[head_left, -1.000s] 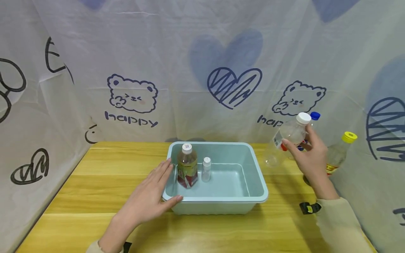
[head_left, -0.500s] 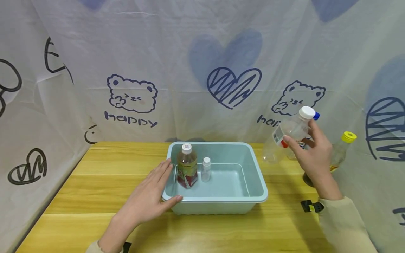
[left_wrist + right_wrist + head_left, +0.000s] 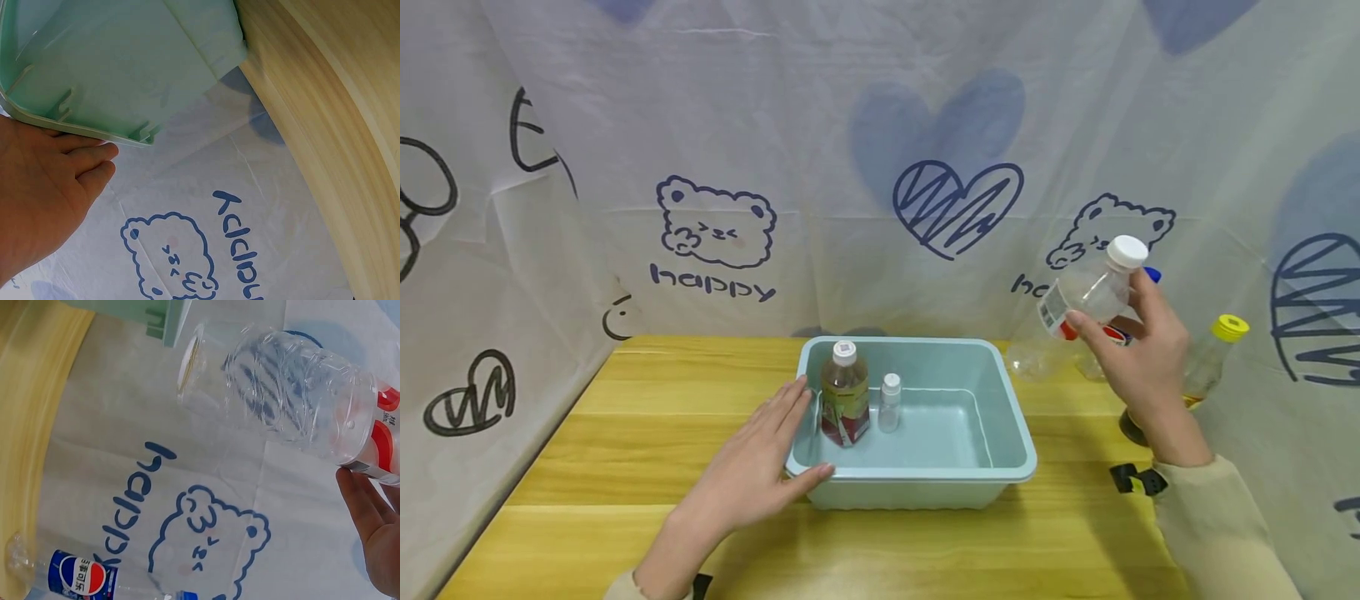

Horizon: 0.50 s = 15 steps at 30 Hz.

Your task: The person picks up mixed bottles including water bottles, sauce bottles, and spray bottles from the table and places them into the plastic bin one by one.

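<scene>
In the head view my right hand grips a clear plastic bottle with a white cap by its upper part, tilted, base toward the bin. The right wrist view shows the same water bottle with its red and white label, held off the table. My left hand lies with straight fingers on the left rim of a pale green plastic bin; its fingers press along the outside of the rim in the left wrist view. Inside the bin stand a brown-tinted drink bottle and a small clear bottle, both white-capped.
Right of the bin, a blue-capped Pepsi bottle stands behind my right hand. A yellow-capped bottle stands farther right, partly hidden by the hand. A printed cloth hangs behind the wooden table.
The right hand has raised the clear bottle, its cap moving up and its base shifting a little left toward the bin. The left hand and the bin have stayed in place.
</scene>
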{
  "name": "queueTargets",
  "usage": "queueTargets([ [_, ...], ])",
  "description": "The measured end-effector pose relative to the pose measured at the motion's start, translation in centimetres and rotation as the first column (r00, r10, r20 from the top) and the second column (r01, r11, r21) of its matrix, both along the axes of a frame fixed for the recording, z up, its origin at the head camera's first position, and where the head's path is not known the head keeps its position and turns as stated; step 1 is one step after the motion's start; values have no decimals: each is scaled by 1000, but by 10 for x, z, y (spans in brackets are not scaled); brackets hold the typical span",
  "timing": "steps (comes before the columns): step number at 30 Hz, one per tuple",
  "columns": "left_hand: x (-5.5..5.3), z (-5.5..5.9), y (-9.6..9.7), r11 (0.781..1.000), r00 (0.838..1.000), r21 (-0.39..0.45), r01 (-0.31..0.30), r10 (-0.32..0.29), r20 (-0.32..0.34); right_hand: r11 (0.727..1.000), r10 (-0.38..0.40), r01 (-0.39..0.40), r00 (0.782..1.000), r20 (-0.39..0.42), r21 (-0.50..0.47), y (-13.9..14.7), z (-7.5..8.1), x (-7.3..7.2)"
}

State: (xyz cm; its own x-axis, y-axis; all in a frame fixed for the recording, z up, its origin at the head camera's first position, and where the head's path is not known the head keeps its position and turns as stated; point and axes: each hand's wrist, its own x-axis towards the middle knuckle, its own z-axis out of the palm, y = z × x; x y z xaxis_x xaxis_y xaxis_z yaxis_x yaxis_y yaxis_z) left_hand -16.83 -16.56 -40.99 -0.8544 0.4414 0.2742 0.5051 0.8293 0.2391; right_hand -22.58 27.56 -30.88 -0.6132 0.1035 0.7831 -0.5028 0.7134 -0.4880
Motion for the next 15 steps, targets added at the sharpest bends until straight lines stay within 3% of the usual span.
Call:
queueTargets([
  [15, 0, -1, 0, 1000, 1000, 3, 5, -5, -1, 993, 107, -104, 992, -64, 47, -21, 2, -9],
])
